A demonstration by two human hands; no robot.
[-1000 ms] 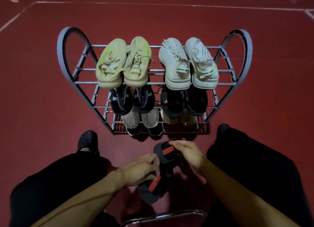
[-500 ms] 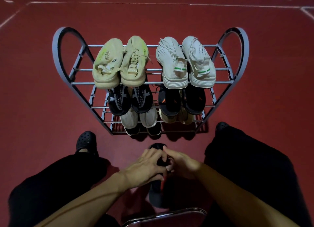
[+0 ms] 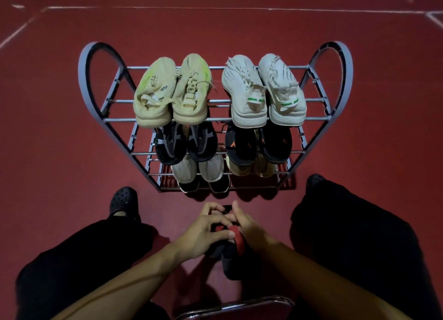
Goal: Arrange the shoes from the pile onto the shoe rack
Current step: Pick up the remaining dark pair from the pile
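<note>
Hands, left (image 3: 203,233) and right (image 3: 249,228), clasp dark sandals (image 3: 227,250).

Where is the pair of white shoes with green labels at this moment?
In the head view, the white shoes with green labels sit on the right side of the shoe rack's top shelf, beside the yellowish pair on their left.

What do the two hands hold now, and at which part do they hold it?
Both the left hand and the right hand hold dark footwear with red straps, pressed together between them. The grip is at its upper part; the lower end hangs free.
</note>
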